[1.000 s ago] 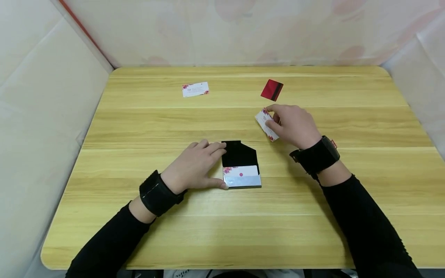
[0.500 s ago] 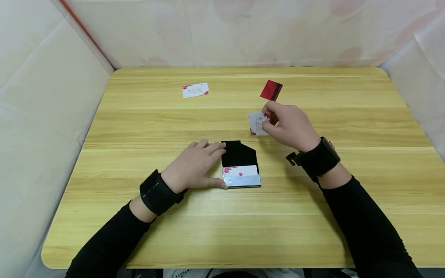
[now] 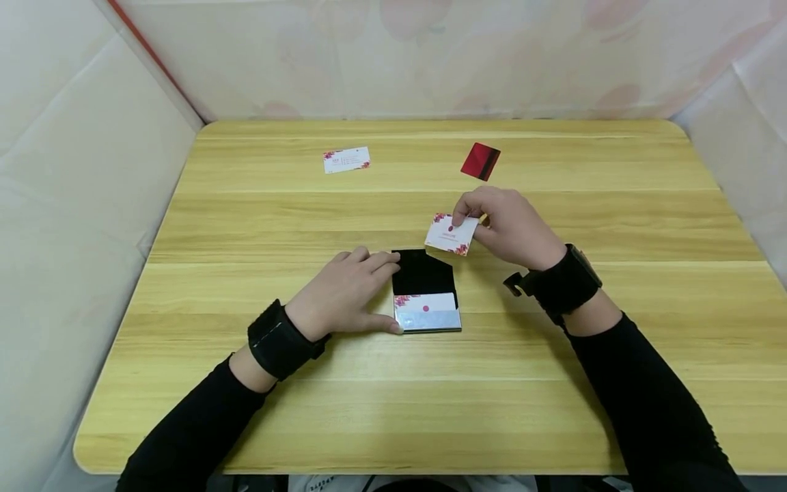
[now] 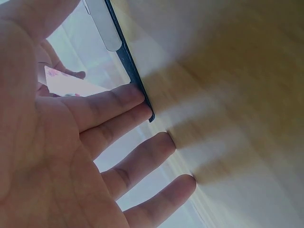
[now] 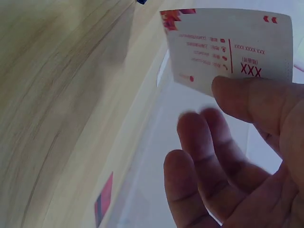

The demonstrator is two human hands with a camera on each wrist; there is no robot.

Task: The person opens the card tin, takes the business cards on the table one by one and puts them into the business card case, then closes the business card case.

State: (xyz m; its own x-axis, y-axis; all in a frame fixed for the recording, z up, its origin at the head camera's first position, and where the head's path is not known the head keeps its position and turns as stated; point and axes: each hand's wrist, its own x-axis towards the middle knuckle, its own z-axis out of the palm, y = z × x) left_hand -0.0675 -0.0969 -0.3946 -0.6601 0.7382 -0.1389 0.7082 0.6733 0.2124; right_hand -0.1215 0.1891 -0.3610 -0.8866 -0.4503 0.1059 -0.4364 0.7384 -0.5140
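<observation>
A card case (image 3: 424,273) lies with its black flap folded back, a white card with pink flowers (image 3: 427,301) sitting in its silvery lower half. My left hand (image 3: 341,294) rests at its left side: thumb on the lower corner, straight fingertips against the flap's edge. In the left wrist view two fingers touch the dark case edge (image 4: 128,66). My right hand (image 3: 513,225) pinches a business card (image 3: 451,236) by one side, above the table near the flap's upper right. The right wrist view shows the card's printed side (image 5: 204,42), with the thumb on it.
Near the back of the wooden table (image 3: 258,219) lie another white floral business card (image 3: 346,160) on the left and a red card with a black stripe (image 3: 481,162) on the right. Pale cloth walls (image 3: 399,61) stand around the table.
My right hand has turned the business card, so its other face shows, and brought it slightly left and nearer the case. The left hand and case have not moved.
</observation>
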